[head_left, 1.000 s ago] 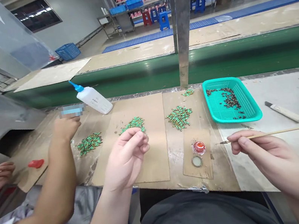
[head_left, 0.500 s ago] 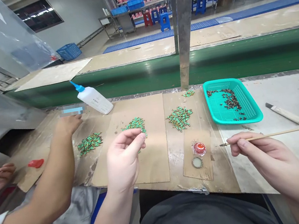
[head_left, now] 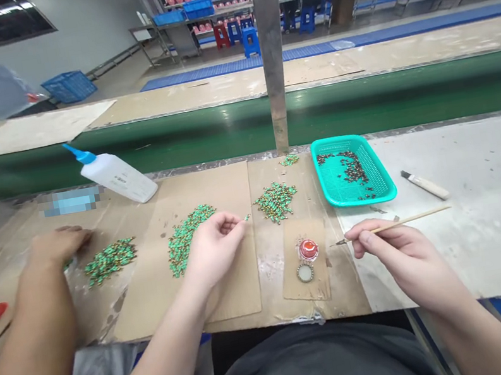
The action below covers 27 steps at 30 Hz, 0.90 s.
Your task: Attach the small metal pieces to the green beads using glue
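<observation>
Between thumb and forefinger, my left hand pinches a small green and gold bead-like piece. Right beside that hand lies a pile of like green pieces on cardboard, with another pile to its right. My right hand grips a thin wooden paintbrush, its dark tip pointing left. Left of the tip, a cap of red-orange paint and a bottle cap with a pale inside sit on a small cardboard piece.
A teal basket holds small dark pieces. Right of it lies a flat brush with a pale handle. A white squeeze bottle lies at the back left. A co-worker's hand is near another green pile. A metal post rises behind.
My view has turned rightward. My left hand has moved lower over the cardboard, its pinched piece now showing at the fingertips. My right hand still holds the paintbrush. The co-worker's hand has come down.
</observation>
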### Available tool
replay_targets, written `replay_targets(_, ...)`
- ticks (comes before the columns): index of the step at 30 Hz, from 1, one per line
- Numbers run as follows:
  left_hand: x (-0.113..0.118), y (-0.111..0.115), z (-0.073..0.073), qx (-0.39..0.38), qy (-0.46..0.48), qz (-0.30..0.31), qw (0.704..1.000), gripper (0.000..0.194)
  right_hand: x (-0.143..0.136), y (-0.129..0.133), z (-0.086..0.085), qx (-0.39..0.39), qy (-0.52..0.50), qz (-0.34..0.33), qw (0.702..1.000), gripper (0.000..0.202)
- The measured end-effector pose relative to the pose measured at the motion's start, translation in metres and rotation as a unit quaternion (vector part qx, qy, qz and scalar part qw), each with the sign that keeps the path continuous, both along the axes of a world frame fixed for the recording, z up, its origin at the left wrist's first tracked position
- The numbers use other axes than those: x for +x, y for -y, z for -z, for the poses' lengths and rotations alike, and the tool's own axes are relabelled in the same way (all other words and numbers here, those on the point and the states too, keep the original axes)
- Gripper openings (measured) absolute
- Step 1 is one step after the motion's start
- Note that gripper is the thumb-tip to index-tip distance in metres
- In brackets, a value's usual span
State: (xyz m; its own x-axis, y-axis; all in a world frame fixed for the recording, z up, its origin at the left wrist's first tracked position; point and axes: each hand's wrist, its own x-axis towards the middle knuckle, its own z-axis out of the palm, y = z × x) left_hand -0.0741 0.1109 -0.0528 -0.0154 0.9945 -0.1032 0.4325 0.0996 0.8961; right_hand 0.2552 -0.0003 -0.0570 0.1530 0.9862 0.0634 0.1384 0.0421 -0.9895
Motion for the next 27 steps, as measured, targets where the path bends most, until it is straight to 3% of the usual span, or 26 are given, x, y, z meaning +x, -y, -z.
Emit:
replay_targets(3, 0.016, -0.036, 0.007, -0.002, -0.086, 0.057, 0.995, 0.023, -0.002, 0.0, -0.002, -0.001, -0.007, -0.008, 1.0, 0.05)
replay_targets(7, 0.035, -0.079, 0.01, -0.008, -0.147, 0.116, 0.982, 0.035, -0.002, 0.001, -0.003, 0.002, -0.003, -0.013, 1.0, 0.05)
replay_targets(12, 0.037, -0.094, 0.01, -0.009, -0.193, 0.136, 0.972, 0.034, -0.002, 0.002, -0.004, -0.002, -0.002, -0.01, 1.0, 0.05)
replay_targets(16, 0.006, -0.091, -0.002, 0.019, -0.223, 0.091, 0.97, 0.03, -0.002, 0.002, -0.004, 0.001, -0.01, -0.002, 1.0, 0.048)
replay_targets(22, -0.082, -0.091, -0.03, 0.039, -0.291, -0.033, 0.955, 0.032, 0.004, 0.005, -0.001, 0.011, 0.002, 0.014, 1.0, 0.049)
replay_targets(24, -0.099, -0.09, -0.032, 0.015, -0.315, -0.033, 0.948, 0.031, 0.006, 0.006, 0.002, 0.011, 0.015, 0.022, 1.0, 0.048)
replay_targets(27, -0.105, -0.092, -0.026, -0.016, -0.341, 0.002, 0.94, 0.027, 0.009, 0.006, 0.007, 0.008, 0.02, 0.025, 0.999, 0.049)
